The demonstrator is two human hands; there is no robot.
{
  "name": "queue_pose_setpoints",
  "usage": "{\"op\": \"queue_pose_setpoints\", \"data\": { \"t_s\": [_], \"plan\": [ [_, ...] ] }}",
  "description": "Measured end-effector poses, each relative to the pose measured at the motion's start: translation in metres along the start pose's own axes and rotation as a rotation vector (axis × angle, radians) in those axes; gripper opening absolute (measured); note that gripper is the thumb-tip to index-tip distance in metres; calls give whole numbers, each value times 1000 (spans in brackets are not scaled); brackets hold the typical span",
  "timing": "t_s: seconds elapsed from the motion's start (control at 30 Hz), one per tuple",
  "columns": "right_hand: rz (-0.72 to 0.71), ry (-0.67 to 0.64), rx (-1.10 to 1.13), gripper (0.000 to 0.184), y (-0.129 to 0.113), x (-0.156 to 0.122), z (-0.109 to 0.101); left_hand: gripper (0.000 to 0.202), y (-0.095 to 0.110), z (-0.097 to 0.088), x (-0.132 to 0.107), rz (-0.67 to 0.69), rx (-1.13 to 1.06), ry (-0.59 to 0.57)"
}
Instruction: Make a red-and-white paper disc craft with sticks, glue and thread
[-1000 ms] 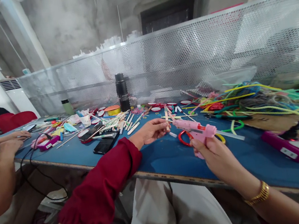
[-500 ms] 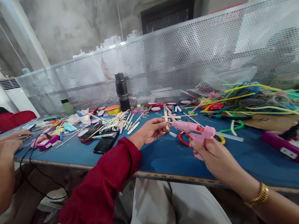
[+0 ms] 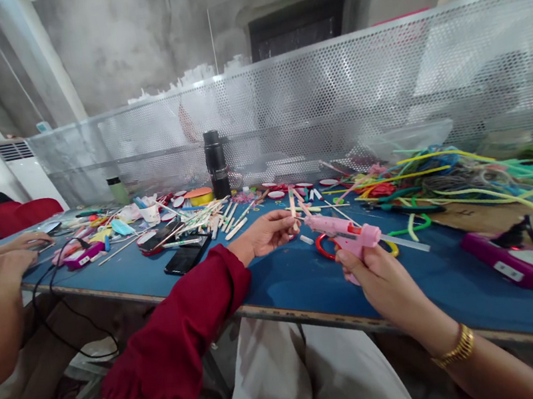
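Observation:
My right hand (image 3: 371,270) is wrapped round the handle of a pink hot glue gun (image 3: 339,228), its nozzle pointing left and slightly up. A pale glue stick (image 3: 407,242) juts from the gun's rear. In my left hand (image 3: 274,228) a wooden craft stick (image 3: 292,202) is pinched upright between thumb and fingers. The nozzle is right beside the stick; whether they touch I cannot tell. Beneath the gun lie scissors with a red handle loop (image 3: 323,248), partly hidden. A short white piece (image 3: 306,240) rests on the table near my left fingertips.
A black bottle (image 3: 216,165) stands before the perforated metal screen (image 3: 292,107). Loose craft sticks (image 3: 213,218) and a black phone (image 3: 185,258) lie to the left. Coloured pipe cleaners (image 3: 445,174) and a purple power strip (image 3: 524,263) are rightward. Another person's hand (image 3: 11,263) is far left.
The view has shifted very slightly. Both hands keep nearly the same pose, with the craft stick and glue gun still held close together.

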State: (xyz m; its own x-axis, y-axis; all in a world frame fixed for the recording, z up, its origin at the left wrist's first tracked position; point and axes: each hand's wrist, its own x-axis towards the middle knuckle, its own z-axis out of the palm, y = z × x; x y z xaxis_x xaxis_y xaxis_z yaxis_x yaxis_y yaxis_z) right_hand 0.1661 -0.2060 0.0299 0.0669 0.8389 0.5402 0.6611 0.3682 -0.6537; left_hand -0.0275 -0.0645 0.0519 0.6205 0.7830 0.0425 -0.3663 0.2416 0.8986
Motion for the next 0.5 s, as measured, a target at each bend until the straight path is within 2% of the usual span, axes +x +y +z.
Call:
{"op": "queue_pose_setpoints", "data": {
  "t_s": [0.23, 0.5],
  "plan": [
    [-5, -17, -22, 45, -2, 4, -2, 28, 1, 1, -1, 4, 8, -12],
    [-10, -16, -33, 36, 3, -3, -1, 25, 3, 3, -3, -8, -3, -12]
  ]
}}
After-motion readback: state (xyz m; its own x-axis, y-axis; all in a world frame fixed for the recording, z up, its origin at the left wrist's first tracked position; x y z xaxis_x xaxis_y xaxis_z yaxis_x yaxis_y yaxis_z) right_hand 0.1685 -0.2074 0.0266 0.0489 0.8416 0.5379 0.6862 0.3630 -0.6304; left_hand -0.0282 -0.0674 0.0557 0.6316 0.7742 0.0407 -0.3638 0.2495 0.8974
